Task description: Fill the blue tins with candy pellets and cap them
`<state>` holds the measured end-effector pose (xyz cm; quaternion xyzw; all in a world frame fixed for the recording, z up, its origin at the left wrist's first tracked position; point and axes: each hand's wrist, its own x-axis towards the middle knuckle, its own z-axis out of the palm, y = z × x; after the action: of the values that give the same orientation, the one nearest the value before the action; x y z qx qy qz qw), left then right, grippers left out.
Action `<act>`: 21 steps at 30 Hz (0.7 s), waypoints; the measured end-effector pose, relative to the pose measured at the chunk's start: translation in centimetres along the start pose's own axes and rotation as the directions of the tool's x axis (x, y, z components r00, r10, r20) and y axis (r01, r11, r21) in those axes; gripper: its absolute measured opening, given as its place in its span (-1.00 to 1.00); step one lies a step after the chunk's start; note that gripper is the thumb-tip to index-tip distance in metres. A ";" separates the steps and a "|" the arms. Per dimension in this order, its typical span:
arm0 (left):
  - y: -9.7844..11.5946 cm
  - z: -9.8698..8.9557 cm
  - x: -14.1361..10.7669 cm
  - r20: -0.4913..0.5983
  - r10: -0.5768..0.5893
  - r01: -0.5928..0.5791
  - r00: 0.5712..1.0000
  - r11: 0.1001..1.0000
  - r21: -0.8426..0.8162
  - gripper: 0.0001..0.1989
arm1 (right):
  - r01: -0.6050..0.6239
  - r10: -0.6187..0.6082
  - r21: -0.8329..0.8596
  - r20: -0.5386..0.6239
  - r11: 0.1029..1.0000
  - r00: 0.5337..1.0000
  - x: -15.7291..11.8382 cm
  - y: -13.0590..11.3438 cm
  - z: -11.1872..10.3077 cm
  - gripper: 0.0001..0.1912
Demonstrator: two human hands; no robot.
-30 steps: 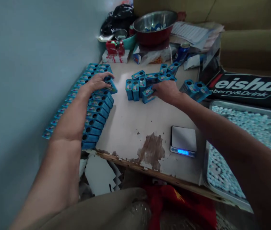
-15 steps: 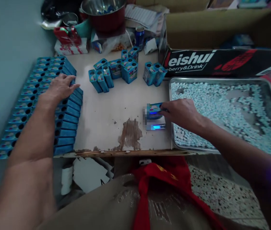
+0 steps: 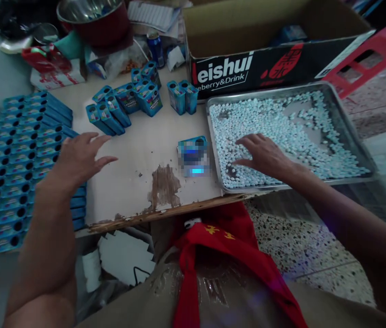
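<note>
My left hand (image 3: 83, 157) is open, fingers spread, at the right side of the packed rows of blue boxes (image 3: 10, 161), whose tops have dark round holes. Nothing shows in its grasp. Over the left part of a metal tray (image 3: 350, 114) my right hand (image 3: 259, 155) is open and holds nothing. The tray carries many small pale tablets (image 3: 264, 118). Left of the tray, one blue box (image 3: 196, 143) lies on a small digital scale (image 3: 197, 171) with a lit display; both are partly blurred by pixels.
Several loose blue boxes (image 3: 150, 98) stand at the back of the table (image 3: 120, 182). A large black carton (image 3: 240, 68) is behind the tray. A red pot (image 3: 100, 25), a blue can (image 3: 155, 48) and papers crowd the back left. A red stool (image 3: 380, 54) is at right.
My right hand has let go of the box on the scale and moved right over the tray. My left hand has come off the rows, fingers spread. The view has swung right.
</note>
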<state>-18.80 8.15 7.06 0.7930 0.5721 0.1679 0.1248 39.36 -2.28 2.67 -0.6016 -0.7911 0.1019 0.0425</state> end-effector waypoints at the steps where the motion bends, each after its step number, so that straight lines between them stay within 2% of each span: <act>1: 0.7 0.6 -0.1 0.029 0.033 -0.033 0.999 0.999 -0.004 -0.32 | 0.059 -0.059 -0.012 0.017 0.998 0.998 -0.2 1.1 1.5 -0.18; 3: 2.3 1.6 0.2 0.093 0.091 -0.092 0.992 0.996 0.013 -0.26 | 0.139 -0.138 -0.014 0.037 0.990 0.990 0.7 2.8 4.0 0.17; 4: 3.2 1.9 0.5 0.122 0.108 -0.113 0.987 0.993 0.029 -0.22 | 0.168 -0.168 -0.005 0.047 0.986 0.985 1.7 3.3 4.9 0.28; 6: 4.9 2.2 1.2 0.167 0.125 -0.135 0.978 0.990 0.049 -0.16 | 0.239 -0.239 0.019 0.078 0.971 0.968 4.2 3.9 5.8 0.32; 8: 6.3 2.0 1.8 0.191 0.130 -0.143 0.973 0.988 0.053 -0.11 | 0.321 -0.323 0.036 0.115 0.946 0.939 6.6 3.9 5.6 0.20; 10: 7.1 1.5 1.9 0.191 0.121 -0.136 0.974 0.989 0.065 -0.03 | 0.384 -0.383 0.025 0.145 0.923 0.912 8.0 3.5 4.7 -0.04; 14: 6.7 1.4 0.9 0.211 0.092 -0.098 0.973 0.995 0.020 0.09 | 0.412 -0.384 -0.072 0.252 0.908 0.889 7.0 2.1 2.7 -0.65; 16: 6.2 2.2 0.3 0.234 0.095 -0.091 0.967 0.995 -0.030 0.08 | 0.354 -0.318 -0.058 0.324 0.933 0.891 5.6 1.6 2.0 -0.80; 17: 6.1 2.8 0.1 0.242 0.106 -0.099 0.965 0.994 -0.040 0.06 | 0.286 -0.264 -0.015 0.343 0.958 0.901 5.0 1.5 1.7 -0.87; 19: 6.2 4.1 0.0 0.253 0.156 -0.152 0.955 0.988 -0.036 0.01 | 0.043 -0.093 0.164 0.312 0.986 0.945 4.0 1.6 1.1 -0.93; 20: 6.5 4.7 0.1 0.258 0.192 -0.192 0.947 0.981 -0.025 -0.02 | -0.115 0.028 0.309 0.273 0.944 0.962 3.6 1.8 0.9 -0.88; 21: 6.9 5.2 0.3 0.260 0.228 -0.233 0.938 0.972 -0.013 -0.06 | -0.258 0.157 0.473 0.244 0.842 0.957 3.3 2.1 0.5 -0.85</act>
<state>-10.66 6.25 5.07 0.8707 0.4555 0.0708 0.1713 40.36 1.41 1.55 -0.6393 -0.6677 0.3659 0.1076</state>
